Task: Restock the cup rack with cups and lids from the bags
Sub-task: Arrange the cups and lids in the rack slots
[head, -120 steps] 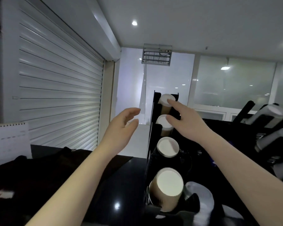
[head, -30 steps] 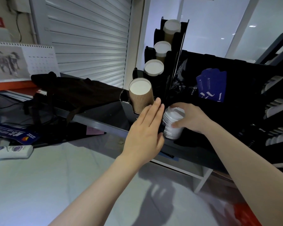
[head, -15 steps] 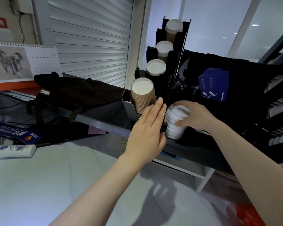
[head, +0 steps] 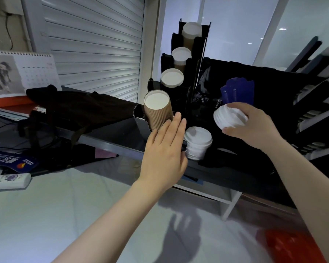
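The black cup rack (head: 195,59) stands on the counter with several stacks of brown paper cups poking out of its slots; the lowest is a ribbed brown cup stack (head: 158,111). A stack of white lids (head: 197,143) sits in the rack's bottom right slot. My right hand (head: 253,124) grips a second stack of white lids (head: 228,116), lifted above and to the right of that slot. My left hand (head: 165,149) lies flat with straight fingers against the rack's front, touching the ribbed cup.
A black bag (head: 78,109) lies on the grey counter (head: 110,145) to the left, with a desk calendar (head: 21,73) behind it. Blue card sleeves (head: 237,92) stand behind the lids. Black tray racks (head: 315,111) fill the right. Something red (head: 285,245) lies on the floor.
My right hand has lifted a stack of white lids up and to the right, leaving another stack in the slot. My left hand stays pressed against the rack.
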{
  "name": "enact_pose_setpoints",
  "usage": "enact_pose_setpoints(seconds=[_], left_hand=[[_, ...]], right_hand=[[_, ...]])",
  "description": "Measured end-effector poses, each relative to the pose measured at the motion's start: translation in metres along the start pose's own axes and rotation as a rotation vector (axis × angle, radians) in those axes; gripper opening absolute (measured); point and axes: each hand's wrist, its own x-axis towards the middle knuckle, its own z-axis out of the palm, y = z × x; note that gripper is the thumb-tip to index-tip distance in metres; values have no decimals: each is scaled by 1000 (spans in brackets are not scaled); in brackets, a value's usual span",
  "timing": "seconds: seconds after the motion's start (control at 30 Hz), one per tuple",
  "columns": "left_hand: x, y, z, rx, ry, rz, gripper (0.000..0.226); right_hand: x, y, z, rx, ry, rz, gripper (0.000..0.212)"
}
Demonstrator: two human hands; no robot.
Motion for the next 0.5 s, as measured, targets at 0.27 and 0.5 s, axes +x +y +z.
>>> enact_pose_setpoints(seconds=[0.27, 0.5], left_hand=[[6, 24, 22, -6, 10, 179, 70], [25, 20, 59, 82, -201, 212, 74]], right_hand=[[-18, 16, 5, -223, -152, 121, 67], [-7, 23, 14, -353, -244, 169, 74]])
